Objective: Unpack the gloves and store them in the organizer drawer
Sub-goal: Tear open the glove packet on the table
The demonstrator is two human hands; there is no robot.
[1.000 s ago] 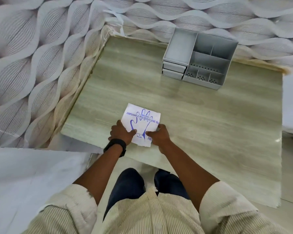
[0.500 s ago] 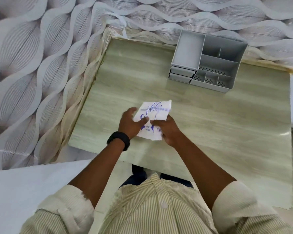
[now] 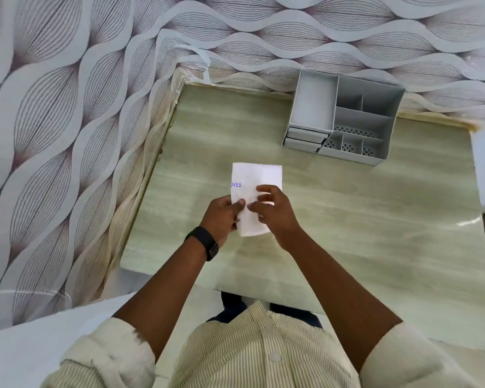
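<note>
Leaf-patterned wallpaper (image 3: 67, 121), pale wood-grain table (image 3: 375, 233), daylight glare

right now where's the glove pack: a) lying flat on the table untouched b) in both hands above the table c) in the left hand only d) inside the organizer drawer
b: the left hand and right hand both pinch the pack, and the organizer drawers are shut.

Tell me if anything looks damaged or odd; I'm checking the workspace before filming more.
Yes: the wallpaper is peeling and torn at the corner behind the table, with yellowish staining along the table's edges. The organizer and glove packet look fine.
</note>
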